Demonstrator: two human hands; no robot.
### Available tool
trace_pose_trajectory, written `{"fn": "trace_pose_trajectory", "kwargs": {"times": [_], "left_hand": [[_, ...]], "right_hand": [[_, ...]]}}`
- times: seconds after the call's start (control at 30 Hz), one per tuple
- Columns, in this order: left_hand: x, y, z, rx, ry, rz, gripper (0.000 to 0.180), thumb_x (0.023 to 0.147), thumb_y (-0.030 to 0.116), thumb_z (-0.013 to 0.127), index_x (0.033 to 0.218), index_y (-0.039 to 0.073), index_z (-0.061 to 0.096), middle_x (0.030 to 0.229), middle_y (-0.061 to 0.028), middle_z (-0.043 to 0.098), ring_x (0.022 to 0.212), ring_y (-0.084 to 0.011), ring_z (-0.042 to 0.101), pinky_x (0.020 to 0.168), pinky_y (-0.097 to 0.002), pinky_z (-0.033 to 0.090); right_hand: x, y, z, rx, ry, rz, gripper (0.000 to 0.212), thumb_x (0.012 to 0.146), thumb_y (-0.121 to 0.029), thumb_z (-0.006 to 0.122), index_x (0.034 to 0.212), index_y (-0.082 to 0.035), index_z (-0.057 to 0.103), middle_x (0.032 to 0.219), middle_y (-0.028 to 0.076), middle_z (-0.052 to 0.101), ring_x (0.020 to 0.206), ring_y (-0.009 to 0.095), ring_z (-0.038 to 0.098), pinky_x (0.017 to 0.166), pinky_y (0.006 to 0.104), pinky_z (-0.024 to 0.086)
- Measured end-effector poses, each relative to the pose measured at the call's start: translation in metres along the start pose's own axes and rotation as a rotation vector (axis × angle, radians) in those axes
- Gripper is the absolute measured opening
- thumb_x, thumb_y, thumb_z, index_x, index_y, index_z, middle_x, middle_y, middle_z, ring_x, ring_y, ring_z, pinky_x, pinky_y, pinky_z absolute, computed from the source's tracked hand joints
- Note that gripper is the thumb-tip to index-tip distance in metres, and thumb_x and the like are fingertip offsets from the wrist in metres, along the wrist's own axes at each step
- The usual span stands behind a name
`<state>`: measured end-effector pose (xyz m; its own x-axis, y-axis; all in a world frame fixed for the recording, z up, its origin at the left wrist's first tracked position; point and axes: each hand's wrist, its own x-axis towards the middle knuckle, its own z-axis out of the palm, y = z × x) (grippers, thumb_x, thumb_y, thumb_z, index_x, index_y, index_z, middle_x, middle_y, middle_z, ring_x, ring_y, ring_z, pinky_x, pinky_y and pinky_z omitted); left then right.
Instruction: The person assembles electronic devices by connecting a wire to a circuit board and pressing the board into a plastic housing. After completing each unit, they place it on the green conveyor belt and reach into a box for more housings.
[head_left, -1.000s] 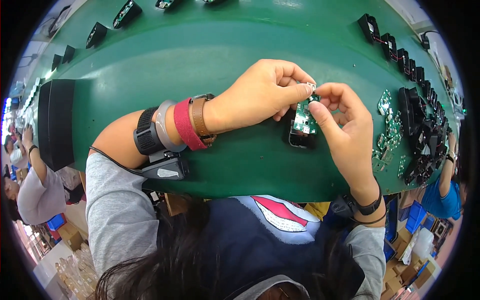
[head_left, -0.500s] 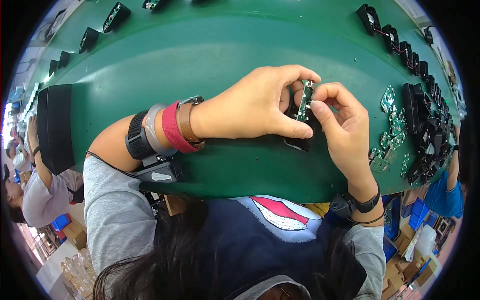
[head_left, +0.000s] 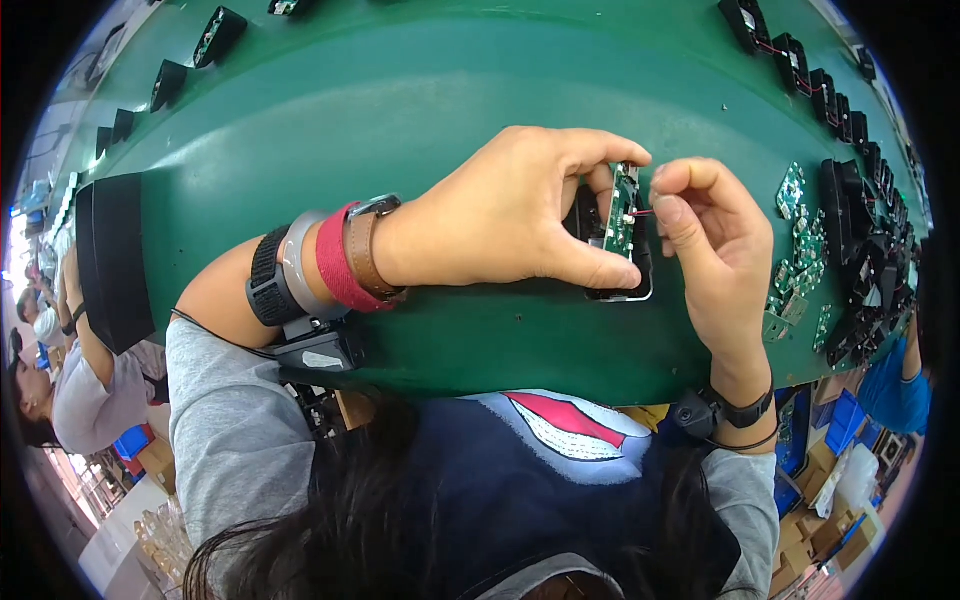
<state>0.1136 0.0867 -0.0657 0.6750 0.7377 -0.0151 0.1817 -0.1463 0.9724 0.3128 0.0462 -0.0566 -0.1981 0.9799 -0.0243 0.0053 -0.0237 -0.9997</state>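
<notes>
My left hand (head_left: 525, 210) grips a narrow green circuit board (head_left: 618, 228) by its ends between thumb and fingers. The board is tilted on edge over a black plastic housing (head_left: 584, 212), partly hidden behind that hand. From a small white connector on the board, a short red wire (head_left: 643, 212) runs right to my right hand (head_left: 728, 240). The right thumb and index finger are pinched together at the wire's end; the tip itself is hidden by the fingers.
Loose green circuit boards (head_left: 800, 245) lie to the right, beside a pile of black housings (head_left: 865, 285). Wired black housings (head_left: 793, 65) line the far right edge, others (head_left: 220, 38) the far left. A black box (head_left: 115, 260) stands at left. Co-workers sit at both sides.
My right hand has moved right, away from the board, and the red wire now shows between them. The board and housing have shifted slightly right and turned, showing more of the board's face.
</notes>
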Motion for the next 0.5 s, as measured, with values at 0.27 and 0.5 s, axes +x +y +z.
{"fn": "trace_pose_trajectory", "kwargs": {"times": [0.27,0.5], "left_hand": [[0.002,-0.004,0.003,-0.095,0.017,-0.039,0.074,0.066,0.017,0.087,0.130,0.001,0.052,0.091,0.0012,0.060,0.054,0.0016,0.034,0.046,-0.0152,0.027],[0.001,-0.001,0.002,-0.083,0.018,-0.049,0.075,0.065,0.018,0.088,0.129,0.002,0.053,0.097,0.0003,0.061,0.054,0.0017,0.034,0.046,-0.0150,0.026]], "right_hand": [[0.000,0.000,-0.005,-0.550,-0.057,-0.197,0.024,0.080,0.006,0.065,0.103,-0.001,0.061,0.085,0.003,0.063,0.075,0.006,0.057,0.059,0.0182,0.041],[-0.001,-0.009,-0.004,-0.414,0.023,-0.048,0.042,0.078,0.004,0.068,0.116,-0.001,0.050,0.088,0.004,0.065,0.080,0.007,0.058,0.066,0.0175,0.040]]}}
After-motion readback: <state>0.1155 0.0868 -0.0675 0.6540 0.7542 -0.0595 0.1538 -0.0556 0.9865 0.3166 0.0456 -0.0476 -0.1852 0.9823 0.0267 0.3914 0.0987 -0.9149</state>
